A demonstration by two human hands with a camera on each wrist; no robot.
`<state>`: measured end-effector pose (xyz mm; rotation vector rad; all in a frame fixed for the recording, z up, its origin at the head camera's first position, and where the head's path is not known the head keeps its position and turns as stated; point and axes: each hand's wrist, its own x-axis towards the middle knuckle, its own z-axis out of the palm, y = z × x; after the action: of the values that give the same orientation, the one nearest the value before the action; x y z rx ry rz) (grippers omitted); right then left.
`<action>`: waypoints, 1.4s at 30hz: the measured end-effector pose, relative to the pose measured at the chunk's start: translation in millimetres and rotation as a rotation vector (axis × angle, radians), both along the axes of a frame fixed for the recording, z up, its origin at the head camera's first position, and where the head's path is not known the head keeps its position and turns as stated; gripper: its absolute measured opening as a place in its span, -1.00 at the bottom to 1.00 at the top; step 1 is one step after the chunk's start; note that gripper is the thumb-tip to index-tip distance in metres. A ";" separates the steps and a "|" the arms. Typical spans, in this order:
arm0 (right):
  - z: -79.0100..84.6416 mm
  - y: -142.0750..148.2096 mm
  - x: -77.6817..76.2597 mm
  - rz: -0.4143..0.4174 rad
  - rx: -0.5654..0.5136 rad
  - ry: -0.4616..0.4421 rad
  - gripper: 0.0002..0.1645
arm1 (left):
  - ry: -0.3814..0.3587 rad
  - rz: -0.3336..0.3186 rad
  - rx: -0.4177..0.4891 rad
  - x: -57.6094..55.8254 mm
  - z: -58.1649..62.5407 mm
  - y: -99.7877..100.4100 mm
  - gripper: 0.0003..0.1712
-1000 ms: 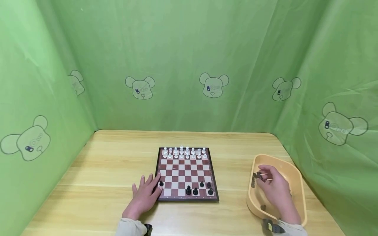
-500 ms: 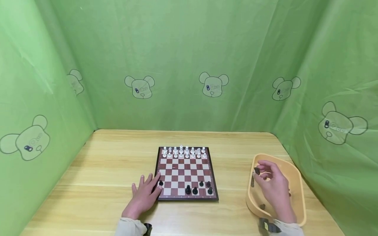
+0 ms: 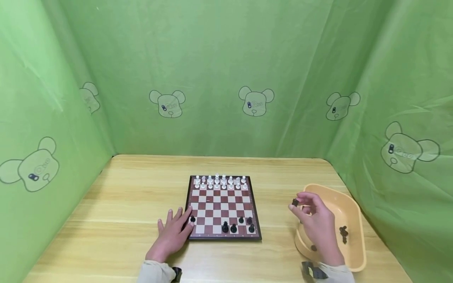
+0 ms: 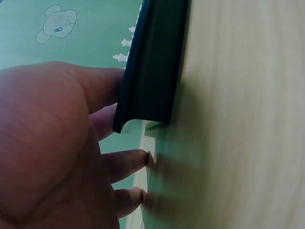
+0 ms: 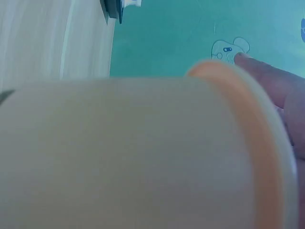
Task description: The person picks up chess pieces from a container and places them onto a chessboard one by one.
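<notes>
A chessboard [image 3: 214, 206] lies on the table, with white chess pieces [image 3: 217, 182] in two rows along its far side. Several black pieces stand at its near side, among them a king [image 3: 225, 226]. My left hand [image 3: 170, 239] rests with spread fingers at the board's left edge, thumb and index finger by a black pawn [image 3: 192, 219]. In the left wrist view, the fingers reach the board's dark side [image 4: 157, 62]. My right hand [image 3: 318, 224] pinches a small black chess piece [image 3: 295, 202] between thumb and fingertips, just left of the yellow bin [image 3: 361, 239].
Loose dark chess pieces [image 3: 343, 232] lie inside the bin, right of the board. In the right wrist view, its wall [image 5: 133, 157] fills most of the frame. Green curtains [image 3: 226, 78] enclose the table [image 3: 141, 184] at the back and sides.
My right hand has moved up and left over the bin's rim with the black piece, uncovering pieces lying in the bin. The left hand and the board pieces stay as they were.
</notes>
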<state>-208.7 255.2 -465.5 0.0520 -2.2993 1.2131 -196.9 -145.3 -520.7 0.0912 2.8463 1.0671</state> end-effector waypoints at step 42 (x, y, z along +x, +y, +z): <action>6.4 -80.8 6.7 0.478 -0.147 0.501 -0.52 | 0.011 -0.003 0.007 0.9 3.8 0.0 -0.37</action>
<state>-201.9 174.4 -459.1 0.7974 -1.8002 1.3968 -196.0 -145.3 -516.9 0.1025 2.8513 1.0798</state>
